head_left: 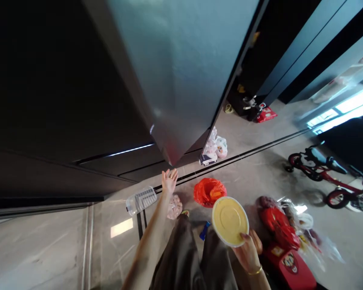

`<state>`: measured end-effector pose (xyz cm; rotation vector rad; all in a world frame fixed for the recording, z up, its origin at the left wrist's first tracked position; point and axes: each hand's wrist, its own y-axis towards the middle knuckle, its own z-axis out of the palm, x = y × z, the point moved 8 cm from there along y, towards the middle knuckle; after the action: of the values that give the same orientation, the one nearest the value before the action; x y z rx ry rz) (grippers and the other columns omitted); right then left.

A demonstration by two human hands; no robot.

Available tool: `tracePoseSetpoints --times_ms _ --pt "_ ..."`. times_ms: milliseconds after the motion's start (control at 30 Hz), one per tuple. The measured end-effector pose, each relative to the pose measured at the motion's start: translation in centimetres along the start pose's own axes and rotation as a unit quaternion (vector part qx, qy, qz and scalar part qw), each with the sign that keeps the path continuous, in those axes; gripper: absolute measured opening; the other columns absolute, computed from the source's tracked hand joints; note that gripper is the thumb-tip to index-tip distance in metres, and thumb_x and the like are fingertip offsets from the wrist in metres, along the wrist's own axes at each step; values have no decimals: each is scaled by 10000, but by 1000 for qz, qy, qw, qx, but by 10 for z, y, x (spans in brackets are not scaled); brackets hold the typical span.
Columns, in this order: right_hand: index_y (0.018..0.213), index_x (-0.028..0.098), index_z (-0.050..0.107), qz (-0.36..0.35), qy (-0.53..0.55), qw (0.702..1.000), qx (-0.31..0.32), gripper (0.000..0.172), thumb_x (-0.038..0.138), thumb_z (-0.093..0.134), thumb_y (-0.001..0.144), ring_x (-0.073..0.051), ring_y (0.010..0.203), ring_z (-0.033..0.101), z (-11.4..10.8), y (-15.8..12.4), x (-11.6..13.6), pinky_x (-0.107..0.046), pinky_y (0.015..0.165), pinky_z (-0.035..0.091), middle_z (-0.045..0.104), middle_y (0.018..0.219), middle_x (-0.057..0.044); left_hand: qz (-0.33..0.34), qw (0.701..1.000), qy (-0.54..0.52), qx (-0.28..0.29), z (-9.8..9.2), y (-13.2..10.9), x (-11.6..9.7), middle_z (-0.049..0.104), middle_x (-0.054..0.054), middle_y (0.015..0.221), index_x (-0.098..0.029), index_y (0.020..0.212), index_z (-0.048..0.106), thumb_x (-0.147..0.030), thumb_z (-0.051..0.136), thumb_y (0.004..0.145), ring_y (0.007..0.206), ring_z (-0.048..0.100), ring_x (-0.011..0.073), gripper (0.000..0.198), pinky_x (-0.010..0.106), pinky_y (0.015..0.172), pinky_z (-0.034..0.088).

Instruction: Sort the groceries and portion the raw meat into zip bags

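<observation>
My right hand [249,250] grips a round container with a yellow lid [230,220] by its near rim, held at waist height over the floor. My left hand [169,181] is stretched forward with its fingers open and apart, just below the bottom corner of a large grey door [181,72] that swings out from a dark cabinet front [57,100]. The hand holds nothing. My dark trousers [187,257] show below.
On the grey floor lie a clear plastic bottle [140,199], an orange-red plastic bag [209,191], white bags [215,147], and red bags and boxes [280,237] at the right. A red child's bicycle [323,173] stands at the far right.
</observation>
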<state>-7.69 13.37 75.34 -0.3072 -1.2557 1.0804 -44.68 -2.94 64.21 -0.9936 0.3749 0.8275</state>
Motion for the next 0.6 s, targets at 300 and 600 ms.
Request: tracePoseSetpoints --times_ms 300,600 --pt "655 213 669 34 -15 998 41 148 302 601 559 -240 878 673 -79 238 -113 -358 744 515 725 804 -61 -153 962 223 27 -62 64 289 697 166 985 -129 924 653 -329 634 745 1029 641 289 269 471 988 413" --pt "665 102 592 47 -142 988 -40 232 276 442 701 -105 728 623 -202 578 -275 -223 695 458 674 703 -41 -106 899 426 3 -141 228 513 567 101 1326 -156 1200 576 -400 429 923 1299 450 253 398 409 1082 358"
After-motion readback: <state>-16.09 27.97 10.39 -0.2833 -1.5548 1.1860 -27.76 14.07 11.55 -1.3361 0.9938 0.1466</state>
